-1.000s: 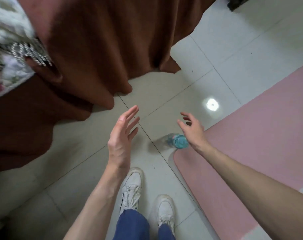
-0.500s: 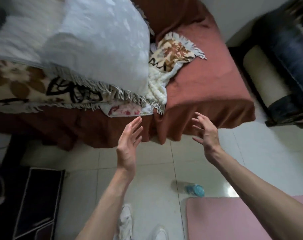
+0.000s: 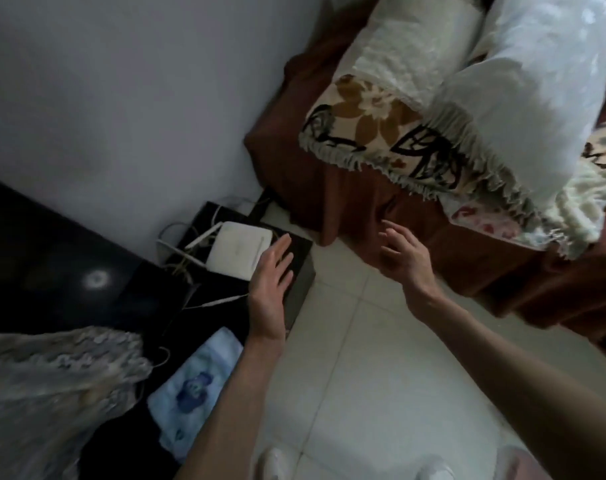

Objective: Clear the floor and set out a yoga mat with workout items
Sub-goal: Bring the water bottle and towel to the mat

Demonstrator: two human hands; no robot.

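1. Pale floor tiles (image 3: 381,375) are spreading beneath both arms, with a rust-covered bed (image 3: 364,195) sitting at two o'clock.
2. Left hand (image 3: 270,292) is hovering flat and empty, fingers spread, over a dark cabinet (image 3: 301,282).
3. Light-blue towel (image 3: 190,393), printed with a blue figure, is lying at seven o'clock of it.
4. Right hand (image 3: 405,254) is reaching bedward, fingers wide, holding nothing.

Bare pale tiled floor (image 3: 381,375).
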